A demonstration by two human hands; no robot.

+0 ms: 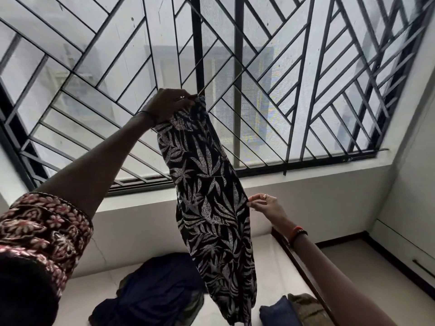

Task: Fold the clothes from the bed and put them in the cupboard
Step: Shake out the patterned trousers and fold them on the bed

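Room: a white-walled corner with a wide window (pixel 235 78) fitted with a dark metal grille (pixel 294 90) of diagonal and straight bars; frosted or meshed panes behind it, a pale sill below.

Surface: a bed (pixel 266 274) with a pale cover fills the lower middle of the view; a dark wooden edge (pixel 303 264) runs along its right side, with light floor (pixel 367 274) beyond.

Items on the bed:
- Dark blue garment (pixel 153 292), heaped and unfolded, lower centre.
- Small navy bundle (pixel 277 312), at the lower right.
- Olive-brown cloth (pixel 306 307), touching the navy bundle on its right.

Item in hand: a black garment with a pale leaf print (pixel 209 196), hanging lengthwise in the air above the bed and in front of the window, its lower end dangling above the bed cover.

Left hand (pixel 167 104): raised high, fingers closed around the garment's gathered top end; patterned maroon sleeve (pixel 44 231) on the upper arm.

Right hand (pixel 266 205): lower, pinching the garment's right edge at mid-length between thumb and fingertips; ring on one finger, red and dark bands (pixel 297 232) at the wrist.

Containers: no cupboard in view.
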